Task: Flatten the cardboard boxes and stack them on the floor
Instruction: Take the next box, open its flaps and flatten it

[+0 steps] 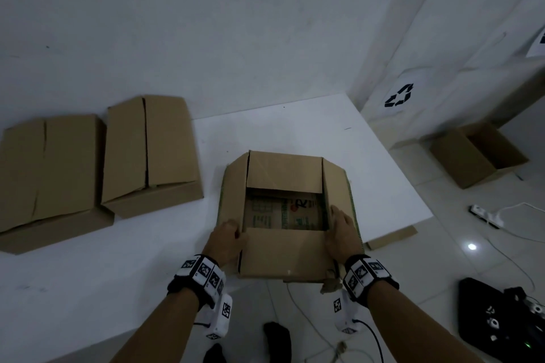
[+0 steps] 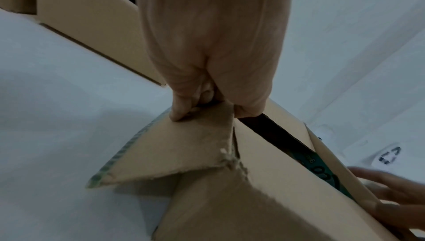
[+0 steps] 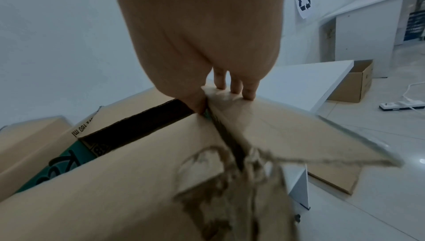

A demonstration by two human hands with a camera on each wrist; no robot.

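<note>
1. Two closed cardboard boxes sat at the left of the white tabletop: the outer one just beside the inner one, both against the wall.
2. The left hand clamped the left side flap of the open box, its grip pinched together on the flap's edge, thumb toward the opening and fingers on the flap's outer face.
3. The open box stood at the near edge of the tabletop, its four flaps spread outward; green printing showed inside.
4. The right hand held the right side flap, thumb on the inner side and fingers over the outer face, so that grip too was closed on cardboard. The near right corner of the box was torn.
5. Right of the tabletop, a flat piece of cardboard lay on the tiled floor, partly under the tabletop's edge.
6. Farther right stood another open carton, below a recycling sign on the wall.
</note>
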